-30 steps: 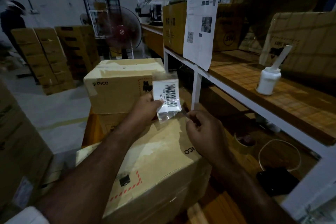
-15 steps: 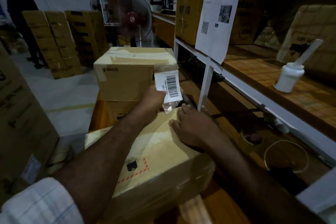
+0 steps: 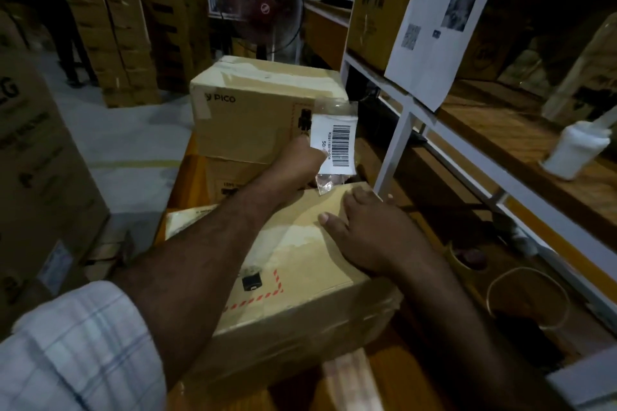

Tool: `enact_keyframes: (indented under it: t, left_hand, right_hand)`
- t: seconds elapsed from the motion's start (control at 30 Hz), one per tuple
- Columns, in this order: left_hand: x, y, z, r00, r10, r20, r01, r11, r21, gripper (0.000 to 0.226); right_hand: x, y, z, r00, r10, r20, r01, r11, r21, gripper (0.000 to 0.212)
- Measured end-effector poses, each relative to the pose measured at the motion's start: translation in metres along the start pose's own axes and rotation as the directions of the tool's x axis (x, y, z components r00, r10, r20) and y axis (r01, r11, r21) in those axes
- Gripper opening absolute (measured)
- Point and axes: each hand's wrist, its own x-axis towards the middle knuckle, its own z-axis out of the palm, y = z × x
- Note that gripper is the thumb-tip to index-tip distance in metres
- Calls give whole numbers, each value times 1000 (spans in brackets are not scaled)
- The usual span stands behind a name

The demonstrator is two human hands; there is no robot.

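Note:
My left hand (image 3: 300,158) pinches a small clear plastic bag (image 3: 335,143) with a white barcode label, held upright above the far edge of a cardboard box (image 3: 293,264). My right hand (image 3: 364,230) lies flat on top of that box, fingers straight and spread, just below the bag. A second cardboard box marked PICO (image 3: 253,110) stands behind, stacked on another box.
A white metal shelf rack (image 3: 397,143) with wooden boards stands at the right, with a white bottle (image 3: 574,150), boxes and a hanging paper sheet (image 3: 440,20). Tape rolls (image 3: 527,297) lie on the lower shelf. A fan (image 3: 263,7), stacked cartons (image 3: 110,37) and a standing person are at the back left.
My right hand has gone from a curled pose near the bag's lower corner to lying flat on the box top. My left hand still holds the bag, now slightly higher.

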Motion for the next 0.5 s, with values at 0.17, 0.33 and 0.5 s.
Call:
enact_keyframes:
  t: [0.17,0.33,0.5]
  left_hand:
    - [3,-4,1,999,5,50,-5,1000,-10,23]
    - [-1,-1,-3,997,2,74,0,1000,-19,23]
    - [-2,-1,-3,998,22,58,-21,1000,-19,18]
  right_hand:
    - [-68,-12,-10,997,-68,-25,65,992,-108,75]
    - [-13,-18,-10,997,-39,-69,32,995,-99,88]
    - [-25,-19,-10,987,-73,-144,62,995,-79,79]
